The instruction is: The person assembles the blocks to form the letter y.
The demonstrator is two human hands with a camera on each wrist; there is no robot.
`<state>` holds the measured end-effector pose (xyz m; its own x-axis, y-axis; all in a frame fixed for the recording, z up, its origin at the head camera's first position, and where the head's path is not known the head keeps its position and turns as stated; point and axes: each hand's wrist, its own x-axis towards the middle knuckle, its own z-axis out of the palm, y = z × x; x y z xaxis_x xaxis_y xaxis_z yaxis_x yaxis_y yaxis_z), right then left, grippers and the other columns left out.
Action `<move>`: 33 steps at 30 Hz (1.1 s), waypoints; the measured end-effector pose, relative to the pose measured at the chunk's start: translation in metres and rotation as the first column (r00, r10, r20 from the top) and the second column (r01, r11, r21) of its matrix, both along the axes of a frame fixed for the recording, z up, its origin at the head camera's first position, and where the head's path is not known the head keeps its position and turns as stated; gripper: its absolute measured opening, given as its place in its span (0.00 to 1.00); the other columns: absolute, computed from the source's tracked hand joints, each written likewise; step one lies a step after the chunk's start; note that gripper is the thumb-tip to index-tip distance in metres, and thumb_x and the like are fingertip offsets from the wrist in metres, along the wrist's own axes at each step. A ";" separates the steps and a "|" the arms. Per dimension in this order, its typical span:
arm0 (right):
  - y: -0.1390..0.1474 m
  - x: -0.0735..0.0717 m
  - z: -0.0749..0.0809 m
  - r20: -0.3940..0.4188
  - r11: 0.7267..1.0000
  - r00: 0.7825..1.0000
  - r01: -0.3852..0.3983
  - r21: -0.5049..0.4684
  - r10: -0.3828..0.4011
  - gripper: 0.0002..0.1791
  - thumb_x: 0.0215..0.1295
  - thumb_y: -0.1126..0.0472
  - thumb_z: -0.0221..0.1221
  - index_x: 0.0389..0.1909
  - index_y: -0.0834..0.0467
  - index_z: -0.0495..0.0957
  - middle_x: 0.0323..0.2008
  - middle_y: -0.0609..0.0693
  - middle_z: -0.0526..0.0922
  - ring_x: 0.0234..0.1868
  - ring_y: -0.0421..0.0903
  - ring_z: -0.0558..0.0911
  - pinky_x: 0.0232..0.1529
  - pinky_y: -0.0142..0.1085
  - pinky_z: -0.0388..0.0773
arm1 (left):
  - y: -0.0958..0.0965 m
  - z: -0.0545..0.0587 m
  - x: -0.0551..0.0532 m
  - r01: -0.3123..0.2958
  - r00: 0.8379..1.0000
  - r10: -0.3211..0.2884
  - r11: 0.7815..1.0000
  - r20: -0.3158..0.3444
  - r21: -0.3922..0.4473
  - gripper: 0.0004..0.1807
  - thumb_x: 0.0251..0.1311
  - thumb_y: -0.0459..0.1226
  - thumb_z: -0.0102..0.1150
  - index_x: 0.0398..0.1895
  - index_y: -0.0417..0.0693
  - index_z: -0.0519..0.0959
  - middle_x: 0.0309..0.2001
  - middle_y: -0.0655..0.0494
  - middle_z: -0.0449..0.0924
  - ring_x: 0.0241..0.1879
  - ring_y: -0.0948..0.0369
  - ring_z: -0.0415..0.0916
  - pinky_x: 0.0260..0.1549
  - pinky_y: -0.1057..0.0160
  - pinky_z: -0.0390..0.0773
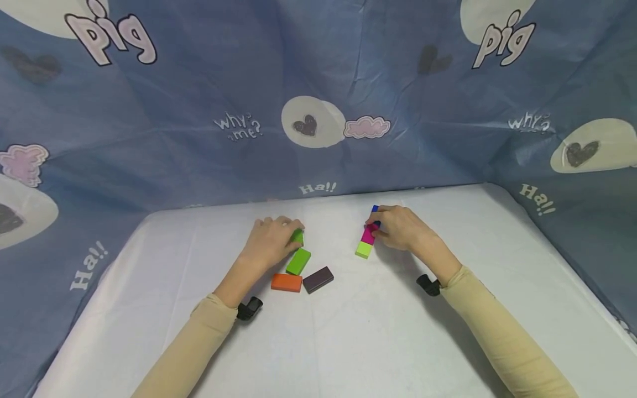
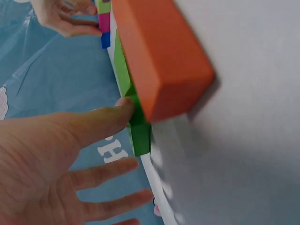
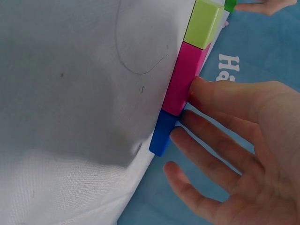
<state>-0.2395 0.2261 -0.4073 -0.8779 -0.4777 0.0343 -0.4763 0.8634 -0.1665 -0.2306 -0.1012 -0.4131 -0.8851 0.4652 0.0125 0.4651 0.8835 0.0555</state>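
Pinching the farther green block [image 1: 297, 237], the left hand [image 1: 269, 243] is beyond the orange block [image 1: 286, 282]. Well right of the orange block, the right hand [image 1: 400, 228] grips the magenta block [image 3: 182, 82], in line between the blue block [image 3: 163, 133] and the lime block [image 1: 364, 250]. Beside the orange block lie the nearer green block [image 1: 298, 261], just beyond, and the dark plum block [image 1: 318, 279], just right.

Left hand [image 1: 270, 242] reaches toward two o'clock, right hand [image 1: 400, 228] toward ten — both in a thumb-and-finger pinch.
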 end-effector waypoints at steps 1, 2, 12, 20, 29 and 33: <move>0.000 0.000 0.000 0.003 1.000 1.000 0.002 0.001 -0.002 0.16 0.69 0.62 0.70 0.57 0.56 0.89 0.51 0.55 0.90 0.44 0.49 0.87 0.51 0.49 0.87 | -0.001 0.001 0.000 -0.005 1.000 0.005 1.000 0.014 -0.002 0.23 0.73 0.49 0.68 0.67 0.58 0.80 0.67 0.45 0.83 0.57 0.39 0.83 0.59 0.36 0.80; 0.000 0.000 0.000 0.005 1.000 1.000 0.005 0.002 -0.005 0.16 0.69 0.62 0.70 0.57 0.55 0.89 0.51 0.55 0.90 0.44 0.49 0.87 0.51 0.49 0.87 | -0.002 0.002 0.000 -0.011 1.000 0.011 1.000 0.029 -0.001 0.24 0.72 0.49 0.69 0.69 0.58 0.79 0.68 0.45 0.83 0.59 0.39 0.83 0.60 0.36 0.79; -0.002 0.000 0.000 0.014 0.999 1.000 0.021 0.028 -0.022 0.17 0.69 0.62 0.70 0.57 0.55 0.89 0.51 0.55 0.89 0.44 0.49 0.86 0.52 0.50 0.86 | -0.005 -0.003 -0.005 -0.028 0.998 0.027 1.000 0.049 0.011 0.32 0.70 0.49 0.71 0.73 0.48 0.76 0.61 0.44 0.86 0.51 0.43 0.84 0.57 0.38 0.80; -0.004 -0.001 0.001 0.001 1.000 1.000 0.013 0.025 -0.014 0.17 0.68 0.62 0.70 0.57 0.55 0.89 0.50 0.54 0.89 0.42 0.48 0.85 0.49 0.49 0.86 | -0.007 -0.003 -0.007 -0.047 0.998 0.046 0.999 0.053 0.006 0.35 0.67 0.50 0.73 0.72 0.45 0.78 0.58 0.44 0.87 0.47 0.47 0.82 0.56 0.42 0.80; -0.002 -0.002 -0.001 -0.011 1.000 1.000 0.002 0.004 -0.002 0.16 0.67 0.63 0.70 0.56 0.56 0.89 0.49 0.55 0.89 0.39 0.48 0.85 0.49 0.50 0.86 | -0.011 0.001 -0.008 -0.041 0.997 0.040 0.999 0.071 0.015 0.38 0.67 0.53 0.73 0.74 0.44 0.76 0.67 0.43 0.83 0.58 0.40 0.83 0.65 0.36 0.78; -0.002 -0.002 -0.001 -0.011 1.000 1.000 0.003 0.004 -0.003 0.17 0.67 0.63 0.70 0.56 0.55 0.89 0.49 0.55 0.89 0.39 0.48 0.84 0.48 0.50 0.86 | -0.011 0.001 -0.009 -0.039 0.998 0.038 0.999 0.050 0.022 0.38 0.65 0.54 0.74 0.73 0.44 0.78 0.66 0.43 0.85 0.57 0.41 0.84 0.64 0.36 0.79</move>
<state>-0.2419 0.2243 -0.4085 -0.8790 -0.4749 0.0420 -0.4752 0.8657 -0.1574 -0.2400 -0.1121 -0.4122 -0.9022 0.4308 -0.0217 0.4269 0.8990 0.0980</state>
